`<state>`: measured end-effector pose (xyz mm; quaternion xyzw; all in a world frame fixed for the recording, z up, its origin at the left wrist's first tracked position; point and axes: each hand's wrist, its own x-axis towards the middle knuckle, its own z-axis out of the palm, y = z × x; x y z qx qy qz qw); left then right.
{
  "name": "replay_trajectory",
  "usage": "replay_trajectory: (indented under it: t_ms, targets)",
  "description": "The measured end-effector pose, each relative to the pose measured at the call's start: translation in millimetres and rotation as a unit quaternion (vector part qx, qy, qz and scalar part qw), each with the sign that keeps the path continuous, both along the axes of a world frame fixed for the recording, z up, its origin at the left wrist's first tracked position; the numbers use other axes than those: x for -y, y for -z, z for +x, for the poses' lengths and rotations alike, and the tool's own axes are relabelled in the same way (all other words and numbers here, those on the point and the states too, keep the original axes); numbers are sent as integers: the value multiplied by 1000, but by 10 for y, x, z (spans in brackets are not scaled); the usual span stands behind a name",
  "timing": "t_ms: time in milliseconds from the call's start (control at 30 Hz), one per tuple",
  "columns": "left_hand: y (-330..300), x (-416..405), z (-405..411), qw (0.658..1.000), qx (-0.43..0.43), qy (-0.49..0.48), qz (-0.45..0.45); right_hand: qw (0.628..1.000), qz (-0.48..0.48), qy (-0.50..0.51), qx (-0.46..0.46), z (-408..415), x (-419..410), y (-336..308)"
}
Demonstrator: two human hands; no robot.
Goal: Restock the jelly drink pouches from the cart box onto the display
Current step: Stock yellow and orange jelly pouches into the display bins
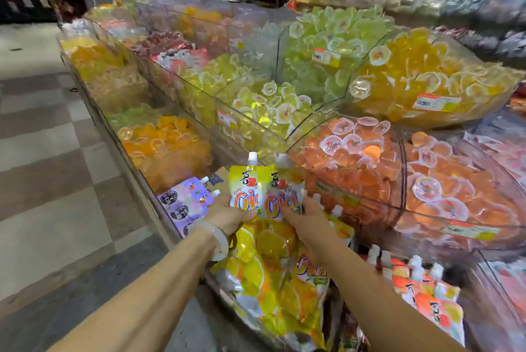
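Both forearms reach in, left hand (227,216) gripping the yellow pouch (245,186), right hand (306,219) pinching the orange pouch (284,195) just beside it, aisle floor (51,152) wide open leftward.

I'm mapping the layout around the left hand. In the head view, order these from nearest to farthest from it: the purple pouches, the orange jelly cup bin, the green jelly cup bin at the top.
1. The purple pouches, just left of the left hand.
2. The orange jelly cup bin, up and to the right.
3. The green jelly cup bin, far behind, on the upper tier.
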<state>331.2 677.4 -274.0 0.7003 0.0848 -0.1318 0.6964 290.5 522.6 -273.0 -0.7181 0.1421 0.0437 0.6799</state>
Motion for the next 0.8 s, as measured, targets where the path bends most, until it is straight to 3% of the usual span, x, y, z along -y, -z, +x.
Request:
replay_trajectory:
  t_ms: [200, 367, 500, 667, 733, 800]
  targets:
    - [188, 29, 370, 992, -37, 109, 41, 990, 4, 139, 10, 29, -85, 223]
    - [293, -140, 339, 977, -49, 189, 84, 948, 4, 317, -13, -193, -338, 374]
    - [432, -271, 216, 962, -31, 241, 122, 919, -9, 391, -46, -464, -513, 438]
    - [832, -286, 313, 937, 1, 318, 143, 903, -85, 408, -102, -631, -670, 463]
    - [1060, -289, 423, 925, 11, 340, 168, 901, -173, 380, -113, -661, -720, 411]
    - [881, -350, 386, 913, 23, 358, 196, 893, -259, 348, -121, -690, -752, 371]
